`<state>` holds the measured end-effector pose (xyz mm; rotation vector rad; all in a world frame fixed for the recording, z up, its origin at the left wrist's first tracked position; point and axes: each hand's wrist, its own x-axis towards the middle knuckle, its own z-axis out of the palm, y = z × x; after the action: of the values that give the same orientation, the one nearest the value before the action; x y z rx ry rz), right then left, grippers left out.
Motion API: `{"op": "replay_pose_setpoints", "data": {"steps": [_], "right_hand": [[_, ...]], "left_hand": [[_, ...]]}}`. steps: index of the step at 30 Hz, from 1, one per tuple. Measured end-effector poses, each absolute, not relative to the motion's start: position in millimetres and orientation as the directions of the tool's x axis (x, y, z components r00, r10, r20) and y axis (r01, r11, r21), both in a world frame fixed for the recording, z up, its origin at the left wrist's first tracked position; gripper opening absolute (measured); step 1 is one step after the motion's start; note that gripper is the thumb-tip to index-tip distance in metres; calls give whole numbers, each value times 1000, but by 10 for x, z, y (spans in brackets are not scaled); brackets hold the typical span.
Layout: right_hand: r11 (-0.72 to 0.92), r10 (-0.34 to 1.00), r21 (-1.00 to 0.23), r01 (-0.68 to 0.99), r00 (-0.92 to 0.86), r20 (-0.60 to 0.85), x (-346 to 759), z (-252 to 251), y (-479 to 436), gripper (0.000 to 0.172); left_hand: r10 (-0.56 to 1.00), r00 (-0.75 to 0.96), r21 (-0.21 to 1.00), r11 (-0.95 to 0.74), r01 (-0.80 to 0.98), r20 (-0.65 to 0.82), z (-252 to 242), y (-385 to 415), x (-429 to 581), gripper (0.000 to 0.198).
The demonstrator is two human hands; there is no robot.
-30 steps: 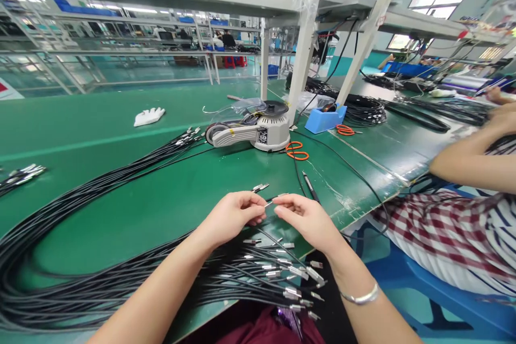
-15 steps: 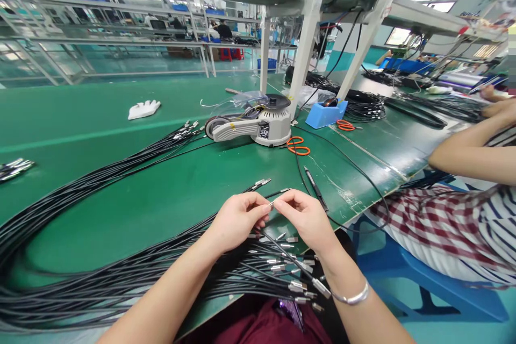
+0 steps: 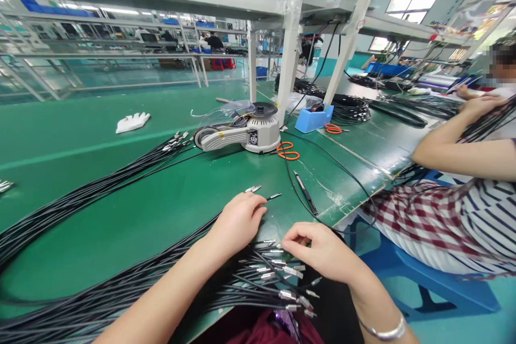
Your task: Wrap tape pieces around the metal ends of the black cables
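My right hand (image 3: 318, 250) is pinched on the cable ends (image 3: 290, 271) fanning toward my lap, left hand (image 3: 237, 223) curled just beyond, grip unclear.

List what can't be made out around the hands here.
Head view.
Left hand: its own back hides the fingers' grip.
Right hand: fingertips sit among cable ends; which one they touch is unclear.
Tape dispenser label: too small to read.
Black cables: cut off by left edge.
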<state>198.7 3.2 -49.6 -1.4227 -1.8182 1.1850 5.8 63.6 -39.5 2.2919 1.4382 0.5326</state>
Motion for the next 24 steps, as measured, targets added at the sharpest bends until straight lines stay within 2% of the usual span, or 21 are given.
{"op": "replay_pose_setpoints", "data": {"steps": [3,8,11,13,14,16,19,24], "right_hand": [[13,974,-916,401,-212,-79,2085,-514,90,18],[-66,997,-979,193,-34,-73,2124,-588,319,30],[15,1000,-988,151,-19,13,2074,-608,491,38],[52,998,-985,163,-39,46,2042,-609,595,38],[55,998,-983,176,-36,49,2037,-608,633,36],[56,998,-978,199,-6,56,2055,-607,665,32],[54,998,-974,218,32,62,2132,-619,593,30],[-6,999,-967,254,49,7,2194,-668,398,28]], "left_hand": [[898,416,373,-437,818,139,-478,838,281,15],[908,385,405,-418,813,165,-504,931,391,15],[917,368,558,-388,734,153,-472,820,306,15],[925,342,672,-360,647,166,-456,737,260,13],[923,338,689,-365,626,182,-453,701,251,12],[895,397,631,-429,647,201,-462,644,262,11],[823,552,508,-535,675,134,-511,601,327,12],[887,439,429,-456,780,145,-597,649,405,24]]}}
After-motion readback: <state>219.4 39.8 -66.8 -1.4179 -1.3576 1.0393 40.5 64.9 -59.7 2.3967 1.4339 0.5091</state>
